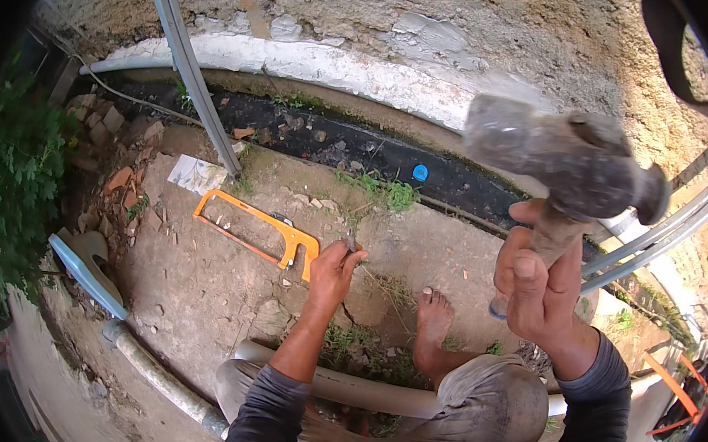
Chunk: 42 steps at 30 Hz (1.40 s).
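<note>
Right hand [544, 290] grips a raised hammer [554, 158], left hand [333, 272] pinches a chisel [351, 242], I think, concrete [427, 247] mostly unbroken.

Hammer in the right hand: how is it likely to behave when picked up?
The hammer is probably heavy for its size, since its thick head looks like solid metal. It likely feels top-heavy, with that bulk beyond the right hand. The visible handle looks thick, so should stay stiff.

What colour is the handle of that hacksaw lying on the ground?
The hacksaw's handle is bright yellow-orange, showing best in the head view, the only one here.
</note>
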Each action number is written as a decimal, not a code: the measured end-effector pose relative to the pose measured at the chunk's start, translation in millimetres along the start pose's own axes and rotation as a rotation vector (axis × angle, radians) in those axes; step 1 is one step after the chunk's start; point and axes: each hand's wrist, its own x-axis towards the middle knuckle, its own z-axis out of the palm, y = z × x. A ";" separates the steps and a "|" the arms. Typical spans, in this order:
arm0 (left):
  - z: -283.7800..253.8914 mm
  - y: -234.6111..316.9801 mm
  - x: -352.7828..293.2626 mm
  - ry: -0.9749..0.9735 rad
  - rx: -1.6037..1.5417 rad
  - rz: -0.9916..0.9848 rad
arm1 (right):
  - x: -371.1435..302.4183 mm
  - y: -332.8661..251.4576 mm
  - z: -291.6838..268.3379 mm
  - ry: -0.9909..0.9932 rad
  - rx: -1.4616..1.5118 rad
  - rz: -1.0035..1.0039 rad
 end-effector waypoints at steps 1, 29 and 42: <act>3.1 -2.0 -0.3 0.009 0.003 0.029 | -0.9 2.5 1.6 0.056 0.007 -0.042; 11.5 3.7 7.8 0.029 0.037 -0.100 | 29.1 15.0 24.1 -0.144 -0.182 -0.026; 7.3 -96.3 -5.2 -0.013 -0.377 -0.389 | -73.4 196.6 26.7 -0.063 -0.231 0.483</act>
